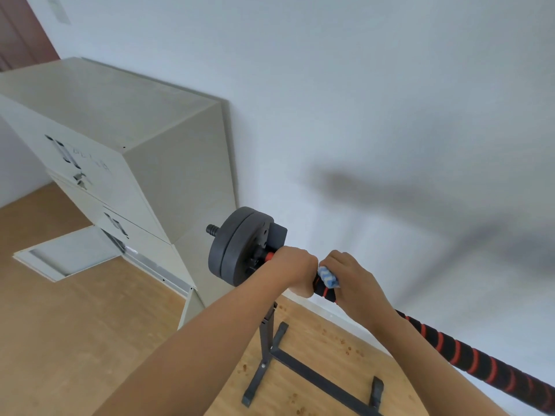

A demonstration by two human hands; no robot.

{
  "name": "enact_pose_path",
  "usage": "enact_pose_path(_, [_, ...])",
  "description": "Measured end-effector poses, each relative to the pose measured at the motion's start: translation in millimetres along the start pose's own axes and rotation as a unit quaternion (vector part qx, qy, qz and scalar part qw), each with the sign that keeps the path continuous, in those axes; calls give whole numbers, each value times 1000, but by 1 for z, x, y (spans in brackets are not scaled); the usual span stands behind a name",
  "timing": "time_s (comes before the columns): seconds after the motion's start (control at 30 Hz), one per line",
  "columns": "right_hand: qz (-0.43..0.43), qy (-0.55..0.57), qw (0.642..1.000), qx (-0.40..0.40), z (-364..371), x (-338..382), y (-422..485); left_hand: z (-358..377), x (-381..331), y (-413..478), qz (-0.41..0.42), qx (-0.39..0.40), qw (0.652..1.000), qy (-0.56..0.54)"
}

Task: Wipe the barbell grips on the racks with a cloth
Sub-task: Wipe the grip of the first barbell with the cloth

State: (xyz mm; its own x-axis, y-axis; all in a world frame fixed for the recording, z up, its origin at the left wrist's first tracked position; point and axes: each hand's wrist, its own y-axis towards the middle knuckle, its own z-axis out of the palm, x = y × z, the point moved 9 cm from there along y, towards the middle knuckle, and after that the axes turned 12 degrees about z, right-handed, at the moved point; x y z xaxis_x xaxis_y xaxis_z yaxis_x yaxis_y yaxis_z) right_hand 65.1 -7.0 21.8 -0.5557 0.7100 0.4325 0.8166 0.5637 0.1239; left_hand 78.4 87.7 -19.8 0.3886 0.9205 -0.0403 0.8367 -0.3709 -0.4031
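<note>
A big white wall (360, 85) fills the space past both hands. A tall pale cabinet (126, 151) stands well off to the left of the left hand, on the wooden floor (75, 325). One low door of the cabinet hangs open.

The long barbell (468, 355) runs from the left hand down to the right, under the right arm. Its grip is black with red stripes going round it. Below the hands, a black rack (267, 349) stands on the floor and seems to carry the bar, though the left arm hides the spot where they meet. Dark round weight plates (237, 250) sit on the bar just to the left of the left hand.

The left hand (295, 273) is curled tight round the bar, right beside the plates. The right hand (350, 280) is just beside it, fingers curled round a small blue and white cloth (328, 276). The cloth is pressed on the grip between the two hands.
</note>
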Motion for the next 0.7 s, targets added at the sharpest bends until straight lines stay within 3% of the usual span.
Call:
enact_pose_path(0.13, [-41, -9, 999, 25, 3, 11, -5, 2, 0, 0, 10, -6, 1000, 0])
enact_pose_path(0.3, [97, 43, 992, 72, -20, -30, 11, 6, 2, -1, 8, -45, 999, -22])
enact_pose_path(0.43, [153, 81, 976, 133, -5, -32, -3, 7, 2, -2, 19, -95, 995, -24])
enact_pose_path(0.57, [173, 89, 976, 94, 1, -36, -5, 2, -11, -9, 64, -188, 980, 18])
enact_pose_path(0.7, [128, 100, 984, 69, -2, -26, -12, 1, -10, -11, 61, -158, 986, 6])
